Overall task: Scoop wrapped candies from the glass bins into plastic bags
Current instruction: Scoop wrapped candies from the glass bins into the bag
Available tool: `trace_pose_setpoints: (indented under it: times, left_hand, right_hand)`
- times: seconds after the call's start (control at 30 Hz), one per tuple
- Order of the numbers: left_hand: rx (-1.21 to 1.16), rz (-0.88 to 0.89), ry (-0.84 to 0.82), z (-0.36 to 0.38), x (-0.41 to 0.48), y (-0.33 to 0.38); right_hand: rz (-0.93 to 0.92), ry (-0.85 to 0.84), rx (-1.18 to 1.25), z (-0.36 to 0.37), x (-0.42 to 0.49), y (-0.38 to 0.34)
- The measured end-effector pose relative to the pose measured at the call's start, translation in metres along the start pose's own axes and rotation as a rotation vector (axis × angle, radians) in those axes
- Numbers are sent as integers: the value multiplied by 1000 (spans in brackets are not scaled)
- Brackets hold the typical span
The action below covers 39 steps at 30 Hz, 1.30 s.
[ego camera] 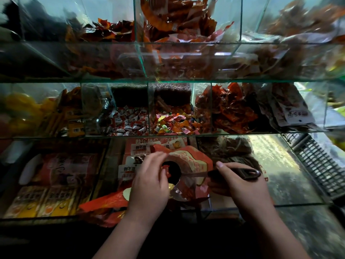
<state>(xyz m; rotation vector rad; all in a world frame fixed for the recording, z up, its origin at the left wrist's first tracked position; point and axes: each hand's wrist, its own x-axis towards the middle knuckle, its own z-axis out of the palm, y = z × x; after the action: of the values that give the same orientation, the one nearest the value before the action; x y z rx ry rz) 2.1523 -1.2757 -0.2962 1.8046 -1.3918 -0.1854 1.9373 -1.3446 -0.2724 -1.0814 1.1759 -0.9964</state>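
Glass bins (148, 101), three tiers, top tier blurred. Left to right:

Middle tier, far left: yellow packs (20, 111), out of focus. Bottom tier, left: orange-yellow boxes (37, 200) lying flat, side by side.

Middle tier, left of centre: white-and-red wrapped candies (128, 122), own compartment. Glass divider, then the next compartment: mixed wrapped candies (173, 124), yellow, green, pink, orange.

Below those two, in front of the bottom tier: left grip (149, 184) is narrow, fingertips pinching the upper left rim of the red plastic bag (192, 161). Bag mouth is pulled open into a round dark hole facing me. Loose end of the bag trails down to the left, over the front glass edge. At least one red wrapped piece shows inside the mouth, plus a gold one at the lower rim.

Metal scoop (233, 173) lies roughly level, bowl end inside the bag mouth, shaft running right into a dark handle with a loop at the far end. How full the bowl is, I can't tell.

Right grip (242, 187) is closed round the scoop handle, thumb on top near the shaft end, fingers curled underneath.

Middle tier, right of centre: crumpled orange-red packets (233, 113). Far right: black plastic crate (317, 165), lattice wall, just beside the bottom tier.
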Motion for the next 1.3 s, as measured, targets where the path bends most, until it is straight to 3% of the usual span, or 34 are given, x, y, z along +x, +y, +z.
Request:
trace_pose_setpoints:
  times: [0.13, 0.27, 0.43, 0.53, 1.13, 1.3]
  left_hand:
    - [36, -17, -16, 1, -1, 6]
    - [-8, 88, 32, -3, -1, 9]
    - [224, -337, -426, 14, 15, 7]
    - [279, -353, -521, 23, 18, 1]
    - [71, -19, -16, 21, 26, 6]
    - [71, 103, -50, 17, 97, 16]
  right_hand:
    - [-34, 20, -18, -1, -8, -1]
    - [-40, 73, 4, -5, -14, -10]
    - [-61, 136, 71, -5, -25, -29]
    - [-102, 150, 86, -3, -32, -39]
    - [-269, 15, 143, -1, -55, -73]
    - [-357, 70, 275, 10, -33, -80]
